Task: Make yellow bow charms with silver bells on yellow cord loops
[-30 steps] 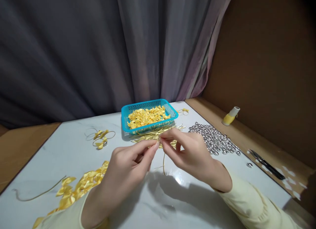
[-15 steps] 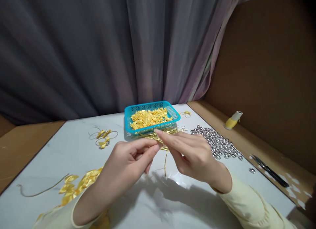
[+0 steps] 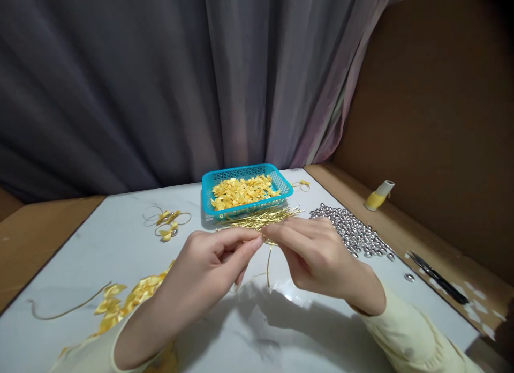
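Observation:
My left hand (image 3: 219, 266) is closed in a pinch, thumb against forefinger. My right hand (image 3: 317, 255) meets it tip to tip, its fingers bent and pressed together. Whatever sits between the fingertips is too small or hidden to make out. A faint thin strand (image 3: 252, 281) shows just below the left fingers. Right behind the hands lies a pile of thin gold cords (image 3: 261, 217), partly covered by the right hand. One gold cord (image 3: 269, 266) trails from the pile toward me.
A blue basket (image 3: 206, 193) holds yellow ribbon bows. Silver beads (image 3: 353, 231) are heaped at right, near black-handled snips (image 3: 439, 279) and a yellow thread spool (image 3: 377, 196). More yellow bows (image 3: 140, 295) lie by my left forearm. Looped cords with bows (image 3: 168, 223) sit at back left.
My right fingers, raised and straighter before, have bent down and come together at the left fingertips. The left hand has hardly moved.

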Demonstrator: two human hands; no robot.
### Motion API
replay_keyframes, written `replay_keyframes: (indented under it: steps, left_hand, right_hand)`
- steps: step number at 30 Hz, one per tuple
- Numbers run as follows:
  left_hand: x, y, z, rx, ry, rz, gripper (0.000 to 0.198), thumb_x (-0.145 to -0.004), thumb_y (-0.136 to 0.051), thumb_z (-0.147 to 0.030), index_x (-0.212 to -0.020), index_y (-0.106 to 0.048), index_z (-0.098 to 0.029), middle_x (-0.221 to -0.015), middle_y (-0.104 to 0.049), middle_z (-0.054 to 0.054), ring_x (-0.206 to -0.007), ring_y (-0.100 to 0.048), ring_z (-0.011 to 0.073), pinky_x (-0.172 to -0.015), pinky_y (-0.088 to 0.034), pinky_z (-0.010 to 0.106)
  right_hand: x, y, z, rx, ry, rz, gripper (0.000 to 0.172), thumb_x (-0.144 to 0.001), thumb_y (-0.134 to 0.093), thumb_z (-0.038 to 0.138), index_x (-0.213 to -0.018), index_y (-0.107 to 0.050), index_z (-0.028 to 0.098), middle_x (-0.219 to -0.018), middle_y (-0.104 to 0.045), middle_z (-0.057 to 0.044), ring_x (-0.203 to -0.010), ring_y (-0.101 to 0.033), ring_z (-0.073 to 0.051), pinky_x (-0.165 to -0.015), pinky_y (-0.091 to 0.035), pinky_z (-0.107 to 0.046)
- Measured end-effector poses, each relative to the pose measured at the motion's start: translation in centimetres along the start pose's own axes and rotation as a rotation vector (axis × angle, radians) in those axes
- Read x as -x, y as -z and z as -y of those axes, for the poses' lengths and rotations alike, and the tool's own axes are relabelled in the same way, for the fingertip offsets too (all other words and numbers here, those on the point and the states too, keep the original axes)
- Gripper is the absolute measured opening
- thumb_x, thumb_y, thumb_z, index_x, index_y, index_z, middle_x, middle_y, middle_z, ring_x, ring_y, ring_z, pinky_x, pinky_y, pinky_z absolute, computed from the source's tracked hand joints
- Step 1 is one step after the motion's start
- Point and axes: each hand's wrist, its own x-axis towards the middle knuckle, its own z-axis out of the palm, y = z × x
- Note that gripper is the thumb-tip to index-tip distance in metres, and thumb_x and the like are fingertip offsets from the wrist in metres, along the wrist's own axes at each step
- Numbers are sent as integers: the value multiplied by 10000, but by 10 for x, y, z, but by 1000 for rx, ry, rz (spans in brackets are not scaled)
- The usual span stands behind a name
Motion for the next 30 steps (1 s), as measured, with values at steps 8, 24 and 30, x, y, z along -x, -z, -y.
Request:
replay_keyframes:
  steps: [8, 24, 30]
  left_hand:
    - [6, -2, 3, -306, -266, -35, 175, -896, -524, -176, -840, -690, -179, -477, -521, -89, -401, -439, 51, -459, -367, 166]
    - [22, -11, 15, -613, -418, -57, 316, -941, -452, -184, -1246, -526, -214, -961, -732, 42, -686, -684, 167, -575, -485, 257]
    - [29, -16, 17, -888, -652, -34, 435, -874, -367, -2, -1305, -400, -52, -935, -733, 137, -671, -699, 227, -459, -486, 300]
  right_hand:
    - [-1, 15, 4, -205, -243, 256, 197, -798, -465, 45, -883, -632, 107, -668, -613, -14, -540, -477, -95, -528, -349, -214]
    - [-3, 21, 14, -212, -334, 332, 219, -742, -450, 53, -822, -649, 97, -612, -589, -25, -510, -441, -102, -496, -315, -228]
    - [-2, 20, 16, -204, -392, 375, 261, -696, -464, 26, -846, -659, 114, -599, -585, -12, -498, -434, -103, -489, -303, -233]
